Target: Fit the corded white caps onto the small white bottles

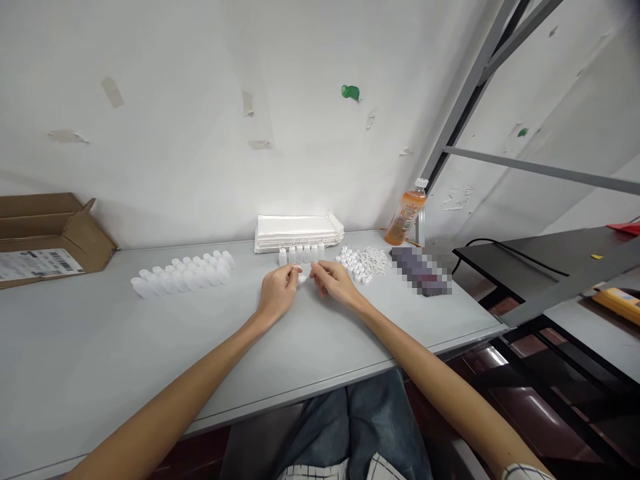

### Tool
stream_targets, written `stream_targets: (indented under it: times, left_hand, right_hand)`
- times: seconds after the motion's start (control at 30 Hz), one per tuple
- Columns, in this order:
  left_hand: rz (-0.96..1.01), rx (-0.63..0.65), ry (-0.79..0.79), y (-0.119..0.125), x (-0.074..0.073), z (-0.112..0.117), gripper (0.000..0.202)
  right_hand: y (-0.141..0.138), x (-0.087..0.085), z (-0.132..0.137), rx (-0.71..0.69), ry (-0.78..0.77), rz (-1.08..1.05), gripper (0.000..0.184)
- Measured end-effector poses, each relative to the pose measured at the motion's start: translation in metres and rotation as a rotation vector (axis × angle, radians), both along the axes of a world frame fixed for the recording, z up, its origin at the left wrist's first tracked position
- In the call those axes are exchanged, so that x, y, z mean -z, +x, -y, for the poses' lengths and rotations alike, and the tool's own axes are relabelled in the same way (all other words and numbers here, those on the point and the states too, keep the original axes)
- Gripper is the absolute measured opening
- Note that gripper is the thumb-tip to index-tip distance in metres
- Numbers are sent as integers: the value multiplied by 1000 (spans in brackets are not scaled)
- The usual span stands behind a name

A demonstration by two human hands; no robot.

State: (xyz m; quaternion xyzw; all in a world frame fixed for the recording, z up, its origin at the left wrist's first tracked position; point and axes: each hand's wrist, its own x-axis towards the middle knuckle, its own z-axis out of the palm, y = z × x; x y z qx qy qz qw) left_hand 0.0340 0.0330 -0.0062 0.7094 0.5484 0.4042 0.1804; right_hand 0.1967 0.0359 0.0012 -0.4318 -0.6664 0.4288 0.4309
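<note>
My left hand [277, 292] is closed in a pinch on a small white piece [301, 277], which looks like one of the caps. Close beside it, my right hand [336, 281] has thumb and finger pressed together; what they grip is too small to make out. Just beyond my hands stands a row of small white bottles [307, 254] with thin loops on top. Right of them lie a cluster of white caps [354, 265] and a heap of thin white cord loops [376, 261]. Several translucent white bottles [183, 275] lie in slanted rows to the left.
A stack of flat white trays [295, 227] rests against the wall. An orange drink bottle [406, 215] stands at the back right, near a blurred dark object [421, 270]. An opened cardboard box [55, 233] sits far left. Metal frame bars [465, 100] rise at the right.
</note>
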Motion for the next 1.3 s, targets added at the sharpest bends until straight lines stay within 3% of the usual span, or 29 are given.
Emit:
stream_targets:
  times: [0.1,0.27,0.63,0.77,0.87,1.1,1.3]
  left_hand:
    - [-90,54,-42,-1,2,-2,36]
    - [-144,118,-54,-1,2,-3,41]
    - [-251,142,-29,0,9,-5,37]
    - [-163,190,-58,1,3,-1,42]
    - [-3,255,-98,2,-1,1,33]
    - [384,319,-307,3,-2,1,29]
    - [524,367,-417,2,-2,0,28]
  right_hand:
    - [4,-3,0,105,99,-38,37]
    - [4,-9,6,30,158,-23,29]
    - [0,-2,5,96,388,197,16]
    - [3,-5,2,138,227,67,15]
    - [7,-9,-2,179,113,-49,17]
    - [14,-11,-7,223,-9,-173,19]
    - [13,-10,-6,215,-132,-270,20]
